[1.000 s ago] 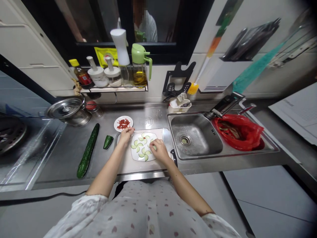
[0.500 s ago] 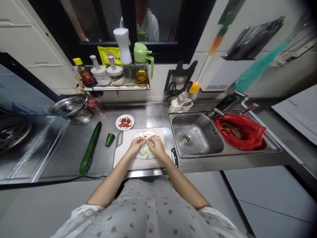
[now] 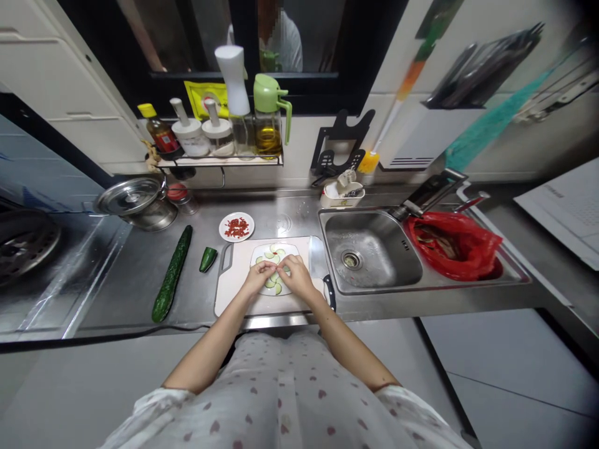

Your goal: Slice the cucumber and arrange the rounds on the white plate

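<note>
Over a white plate [image 3: 255, 255] my left hand [image 3: 258, 276] and my right hand [image 3: 297, 278] meet with their fingertips pinched together. Whatever lies between the fingers is too small to make out. Thin cucumber slices [image 3: 277, 289] form curved pinwheel patterns on the plate, partly covered by my hands. A tiny red bit [image 3: 275, 254] shows at the middle of the far pattern. The plate rests on a cutting board [image 3: 228, 300]. Along the board's right side lies a knife [image 3: 330, 292] with a black handle. Chopped red pieces [image 3: 237, 227] fill a small dish [image 3: 223, 234] behind the board.
Left of the board lie a long cucumber [image 3: 172, 274] and a cut cucumber end [image 3: 208, 259]. A lidded pot [image 3: 156, 215] stands farther back. The sink [image 3: 374, 284] is on the right, beside a red plastic bag [image 3: 472, 262]. A shelf [image 3: 201, 163] holds several bottles and jars.
Both hands have shifted slightly toward me, uncovering more of the far cucumber slices and the red bit at their middle. The fingers stay pinched.
</note>
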Action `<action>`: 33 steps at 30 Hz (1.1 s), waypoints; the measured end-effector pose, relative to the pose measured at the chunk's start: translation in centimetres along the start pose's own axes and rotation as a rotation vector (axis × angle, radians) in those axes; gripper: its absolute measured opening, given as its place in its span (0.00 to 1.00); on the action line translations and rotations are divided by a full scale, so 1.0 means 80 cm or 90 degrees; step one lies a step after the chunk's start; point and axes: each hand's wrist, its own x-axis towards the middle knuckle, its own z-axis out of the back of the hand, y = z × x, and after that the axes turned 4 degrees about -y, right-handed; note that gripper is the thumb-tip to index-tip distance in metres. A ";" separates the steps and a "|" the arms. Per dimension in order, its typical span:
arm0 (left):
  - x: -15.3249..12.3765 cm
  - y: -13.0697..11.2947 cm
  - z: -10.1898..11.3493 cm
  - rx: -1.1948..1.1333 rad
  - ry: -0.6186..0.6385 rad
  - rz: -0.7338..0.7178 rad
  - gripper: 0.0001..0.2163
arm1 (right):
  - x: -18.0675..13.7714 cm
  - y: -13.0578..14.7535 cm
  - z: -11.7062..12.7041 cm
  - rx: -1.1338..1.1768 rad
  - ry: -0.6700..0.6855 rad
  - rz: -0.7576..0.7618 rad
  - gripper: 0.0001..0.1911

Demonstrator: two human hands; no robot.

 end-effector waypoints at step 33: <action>-0.013 0.029 0.010 0.712 -0.086 -0.157 0.06 | -0.016 -0.014 -0.027 -0.212 0.164 0.095 0.08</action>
